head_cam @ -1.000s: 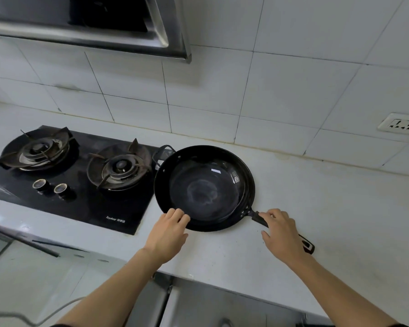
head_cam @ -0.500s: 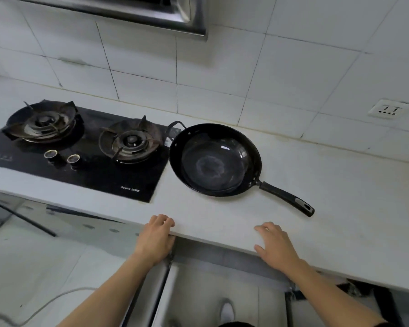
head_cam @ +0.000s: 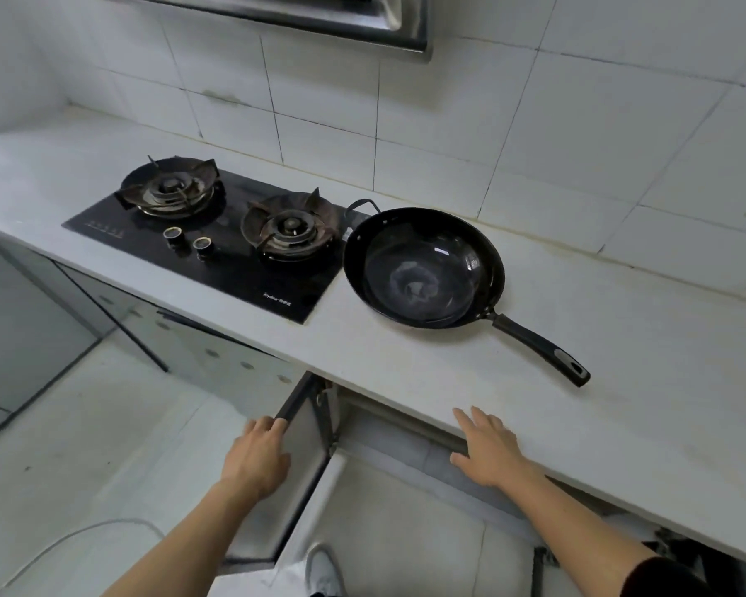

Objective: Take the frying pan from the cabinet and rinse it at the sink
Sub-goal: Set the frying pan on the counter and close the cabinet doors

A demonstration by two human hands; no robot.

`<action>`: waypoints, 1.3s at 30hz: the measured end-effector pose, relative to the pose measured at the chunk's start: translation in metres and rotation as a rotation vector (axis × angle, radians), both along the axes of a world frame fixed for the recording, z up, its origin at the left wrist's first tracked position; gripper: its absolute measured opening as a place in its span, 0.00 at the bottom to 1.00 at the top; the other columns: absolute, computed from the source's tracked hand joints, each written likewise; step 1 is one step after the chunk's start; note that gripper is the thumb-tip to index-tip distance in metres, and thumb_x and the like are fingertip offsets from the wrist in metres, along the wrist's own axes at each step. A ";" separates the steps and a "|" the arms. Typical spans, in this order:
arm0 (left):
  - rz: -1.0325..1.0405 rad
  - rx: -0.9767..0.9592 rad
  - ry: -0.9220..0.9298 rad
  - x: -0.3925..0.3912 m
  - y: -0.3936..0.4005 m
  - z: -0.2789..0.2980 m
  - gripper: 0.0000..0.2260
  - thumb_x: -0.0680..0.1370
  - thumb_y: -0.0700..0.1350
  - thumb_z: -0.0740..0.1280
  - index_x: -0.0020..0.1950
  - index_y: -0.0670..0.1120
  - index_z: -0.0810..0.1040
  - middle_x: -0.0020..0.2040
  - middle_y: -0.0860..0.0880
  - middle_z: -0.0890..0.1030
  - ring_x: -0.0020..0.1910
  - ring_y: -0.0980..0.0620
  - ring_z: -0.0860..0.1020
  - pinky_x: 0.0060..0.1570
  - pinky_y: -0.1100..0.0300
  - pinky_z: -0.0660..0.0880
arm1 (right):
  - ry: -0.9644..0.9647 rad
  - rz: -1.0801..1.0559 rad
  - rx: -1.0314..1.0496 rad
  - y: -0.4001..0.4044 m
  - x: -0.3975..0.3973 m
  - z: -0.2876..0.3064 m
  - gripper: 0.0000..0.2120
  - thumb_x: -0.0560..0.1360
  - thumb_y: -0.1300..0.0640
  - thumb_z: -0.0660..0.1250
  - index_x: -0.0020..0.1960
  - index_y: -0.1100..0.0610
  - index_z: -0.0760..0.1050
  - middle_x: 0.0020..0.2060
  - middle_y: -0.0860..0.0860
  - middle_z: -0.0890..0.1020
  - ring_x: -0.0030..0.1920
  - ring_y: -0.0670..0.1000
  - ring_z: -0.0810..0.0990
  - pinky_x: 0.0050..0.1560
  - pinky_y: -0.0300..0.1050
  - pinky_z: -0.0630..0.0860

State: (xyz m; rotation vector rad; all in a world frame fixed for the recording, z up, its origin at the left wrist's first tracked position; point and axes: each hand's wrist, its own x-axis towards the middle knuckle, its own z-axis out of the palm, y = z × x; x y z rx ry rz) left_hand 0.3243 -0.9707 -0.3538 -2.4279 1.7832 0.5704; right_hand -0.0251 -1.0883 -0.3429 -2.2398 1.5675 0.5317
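Both hands are off the frying pan [head_cam: 425,269], which sits on the countertop [head_cam: 621,381] beside the stove [head_cam: 216,247], parked so I can shut the cabinet. My left hand [head_cam: 257,461] curls over the open cabinet door [head_cam: 306,428]; my right hand [head_cam: 487,450] rests flat, fingers loose, on the counter edge.

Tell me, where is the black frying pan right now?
The frying pan sits on the white countertop, just right of the gas stove, with its handle pointing toward the right hand.
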 end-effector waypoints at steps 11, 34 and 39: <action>0.170 0.071 -0.045 -0.010 0.070 -0.012 0.24 0.77 0.52 0.64 0.71 0.49 0.66 0.66 0.48 0.71 0.62 0.45 0.69 0.57 0.54 0.73 | -0.037 0.037 -0.019 0.001 -0.009 -0.018 0.38 0.76 0.43 0.64 0.78 0.48 0.47 0.77 0.55 0.50 0.73 0.61 0.52 0.72 0.54 0.61; 0.533 0.086 0.451 -0.035 0.057 -0.034 0.22 0.75 0.44 0.65 0.68 0.44 0.66 0.54 0.44 0.75 0.50 0.44 0.75 0.46 0.55 0.71 | 0.022 0.002 -0.002 -0.002 -0.002 -0.019 0.40 0.74 0.49 0.66 0.78 0.48 0.46 0.78 0.52 0.48 0.74 0.61 0.50 0.70 0.54 0.65; 0.862 0.000 0.960 -0.059 0.059 -0.035 0.23 0.72 0.45 0.64 0.67 0.47 0.68 0.57 0.47 0.79 0.52 0.47 0.79 0.57 0.50 0.76 | 0.023 0.011 -0.001 -0.001 -0.003 -0.017 0.39 0.74 0.50 0.65 0.78 0.48 0.46 0.77 0.52 0.49 0.73 0.62 0.52 0.69 0.53 0.67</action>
